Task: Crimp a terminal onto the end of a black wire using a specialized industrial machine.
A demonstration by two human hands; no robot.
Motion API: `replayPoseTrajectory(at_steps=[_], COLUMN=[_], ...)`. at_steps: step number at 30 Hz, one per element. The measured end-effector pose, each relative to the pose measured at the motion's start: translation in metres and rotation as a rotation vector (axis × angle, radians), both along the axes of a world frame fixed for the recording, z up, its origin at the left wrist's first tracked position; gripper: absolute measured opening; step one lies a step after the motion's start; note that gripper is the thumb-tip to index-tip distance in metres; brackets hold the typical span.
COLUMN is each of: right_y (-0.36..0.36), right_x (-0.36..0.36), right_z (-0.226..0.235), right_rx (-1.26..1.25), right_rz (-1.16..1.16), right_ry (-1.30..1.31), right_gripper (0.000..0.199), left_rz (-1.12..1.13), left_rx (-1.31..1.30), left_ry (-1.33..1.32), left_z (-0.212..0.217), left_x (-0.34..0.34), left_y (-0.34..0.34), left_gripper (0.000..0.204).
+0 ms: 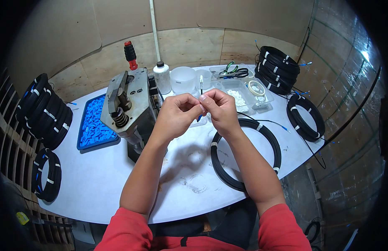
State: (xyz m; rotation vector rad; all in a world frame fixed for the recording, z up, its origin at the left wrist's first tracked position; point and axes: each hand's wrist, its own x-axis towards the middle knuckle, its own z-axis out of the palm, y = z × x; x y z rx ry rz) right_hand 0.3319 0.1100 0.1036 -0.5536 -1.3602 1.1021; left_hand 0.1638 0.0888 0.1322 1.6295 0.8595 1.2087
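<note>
My two hands meet over the middle of the table, fingertips pinched together. From between them a thin black cable end (201,86) with a white tip stands upright. My right hand (221,109) closes thumb and finger on it. Pressed against those fingers, my left hand (179,113) is also closed in a pinch; what lies inside it is mostly hidden. A small blue piece (199,119) shows just below the fingertips. Under my right forearm lies a black cable coil (277,151) bound with white ties, a blue connector (285,129) on one loose end.
Left of my hands stands a metal press (131,98), beside a blue tray (86,146) of blue connector pieces. Behind are a white bottle (162,78), a tub (183,79), a clear bin of white parts (235,98) and a tape roll (256,88). Coil stacks (45,113) (277,69) flank the table.
</note>
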Motion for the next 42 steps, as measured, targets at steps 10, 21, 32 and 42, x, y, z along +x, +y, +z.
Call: replayPoseTrajectory(at_steps=[10, 21, 32, 42], right_y=[-0.001, -0.003, -0.001, -0.003], right_x=[-0.001, -0.001, -0.001, -0.001], right_z=[-0.002, 0.0, -0.003, 0.0], right_rx=[0.058, 0.075, 0.113, 0.129], right_rz=[-0.057, 0.011, 0.011, 0.026], right_ry=[-0.006, 0.049, 0.106, 0.094], right_gripper=[0.013, 0.01, 0.008, 0.007], left_rz=[0.011, 0.011, 0.022, 0.008], left_rx=[0.004, 0.028, 0.044, 0.046], left_ry=[0.019, -0.021, -0.013, -0.036], left_z=[0.001, -0.005, -0.006, -0.007], left_x=[-0.001, 0.001, 0.001, 0.001], left_y=[-0.001, 0.004, 0.005, 0.005], left_gripper=[0.011, 0.016, 0.016, 0.015])
